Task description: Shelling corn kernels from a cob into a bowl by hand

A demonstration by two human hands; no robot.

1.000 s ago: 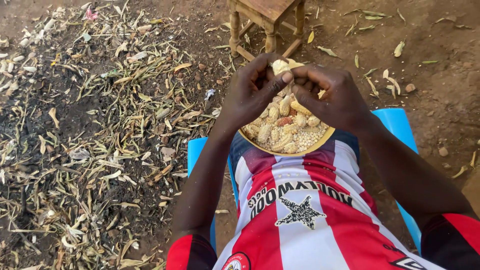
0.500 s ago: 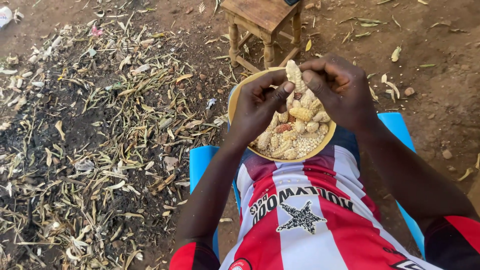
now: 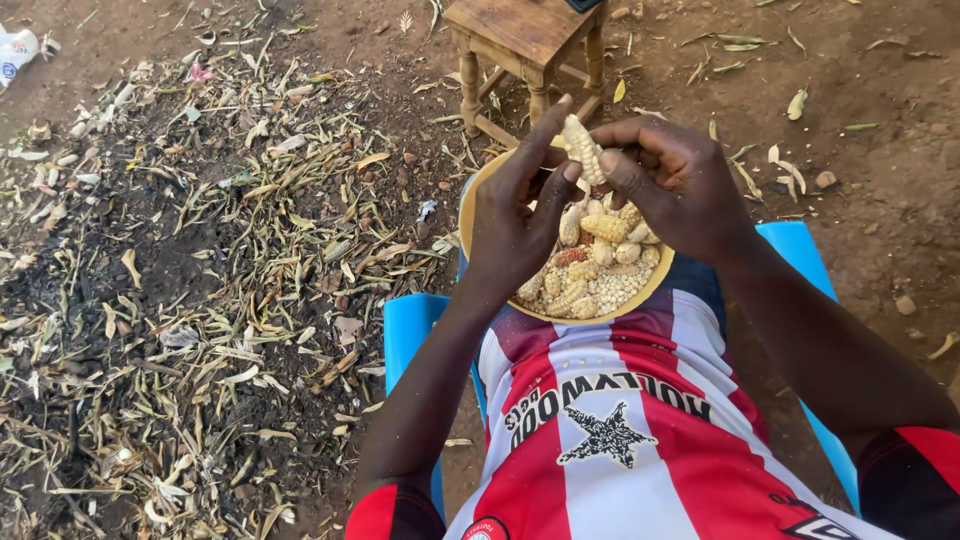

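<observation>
A pale maize cob point(image 3: 582, 148) is held upright over a round yellow bowl point(image 3: 470, 215) that rests on my lap. My left hand point(image 3: 515, 215) grips the cob from the left, fingers spread along it. My right hand point(image 3: 672, 180) holds it from the right, thumb pressed against its side. Several more cobs point(image 3: 605, 228) and loose kernels point(image 3: 615, 290) fill the bowl. I wear a red and white striped shirt point(image 3: 600, 440) and sit on a blue plastic chair point(image 3: 405, 325).
A small wooden stool point(image 3: 520, 45) stands on the dirt just beyond the bowl. Dry husks and leaves point(image 3: 200, 280) litter the ground to the left, over dark ash. Bare earth with a few husks lies to the right.
The view has tilted, so bowl and hands sit lower in frame. The cob has been lifted clear above the bowl, and both hands have shifted their grip on it.
</observation>
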